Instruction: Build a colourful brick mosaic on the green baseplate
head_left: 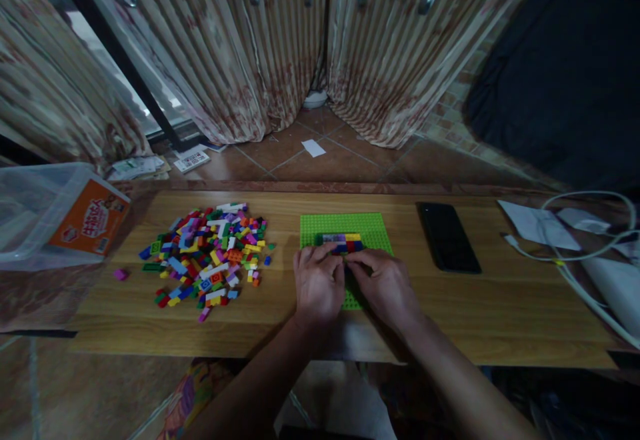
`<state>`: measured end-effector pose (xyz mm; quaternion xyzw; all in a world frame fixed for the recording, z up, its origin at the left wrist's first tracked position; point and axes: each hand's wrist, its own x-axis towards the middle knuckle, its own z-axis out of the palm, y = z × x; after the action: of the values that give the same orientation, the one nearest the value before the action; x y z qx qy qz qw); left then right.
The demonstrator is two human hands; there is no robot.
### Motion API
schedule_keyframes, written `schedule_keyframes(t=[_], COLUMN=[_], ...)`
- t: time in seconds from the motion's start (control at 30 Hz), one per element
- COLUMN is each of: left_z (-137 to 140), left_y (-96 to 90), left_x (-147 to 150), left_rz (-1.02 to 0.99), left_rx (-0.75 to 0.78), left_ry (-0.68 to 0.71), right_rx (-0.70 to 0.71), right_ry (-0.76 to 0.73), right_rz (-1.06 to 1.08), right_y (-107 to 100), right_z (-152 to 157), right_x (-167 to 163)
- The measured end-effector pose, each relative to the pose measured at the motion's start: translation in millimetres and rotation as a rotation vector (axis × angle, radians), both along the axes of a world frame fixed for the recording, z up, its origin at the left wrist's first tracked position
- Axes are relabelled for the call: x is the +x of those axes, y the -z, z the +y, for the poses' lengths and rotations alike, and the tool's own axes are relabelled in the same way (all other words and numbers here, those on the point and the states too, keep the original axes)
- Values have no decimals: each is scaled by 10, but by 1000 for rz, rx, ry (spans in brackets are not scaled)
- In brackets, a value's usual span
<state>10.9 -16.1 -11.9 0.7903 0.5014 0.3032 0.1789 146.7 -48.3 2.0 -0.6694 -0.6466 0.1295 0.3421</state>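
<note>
On the wooden table lies a green studded baseplate [370, 225], partly covered by my hands. A low row of joined toy bricks [342, 238], with grey, purple, yellow, blue and red among them, sits on its middle. My left hand [320, 280] and my right hand [383, 283] come together just in front of that row. Both have their fingers closed, and the fingertips meet around a small toy brick [347, 259] that looks yellowish. Its shape is mostly hidden by the fingers.
A loose heap of colourful bricks [210, 253] spreads over the table's left side. Right of the baseplate lies a black phone [450, 237]. White cables [565, 263] and papers [537, 223] are at the far right. A clear plastic box [45, 187] with an orange label stands far left.
</note>
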Motion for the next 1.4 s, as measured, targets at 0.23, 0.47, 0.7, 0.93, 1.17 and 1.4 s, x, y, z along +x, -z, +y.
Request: schedule_keyframes(t=[0.23,0.47,0.7,0.93,1.17,1.4], left_z=[-9,1,28,49,36,20], left_y=[26,34,29,-9,33,34], left_x=[20,17,15,19,16,10], left_rz=[-50,-47,-25,-104,-138,-138], left_rx=[2,39,57,-29,-26,-6], left_ry=[-8,-6,-31,-58,-41,-45], right_rx=[-19,14,-2,-16,-9,26], right_ry=[20,53,56,87,82,68], right_rz=[18,77,97,162,157,168], right_y=[-6,7,68,78,59,66], right_z=[-10,0,40,58,33,6], right_x=[-14,-30,-30,-22,-43,-56])
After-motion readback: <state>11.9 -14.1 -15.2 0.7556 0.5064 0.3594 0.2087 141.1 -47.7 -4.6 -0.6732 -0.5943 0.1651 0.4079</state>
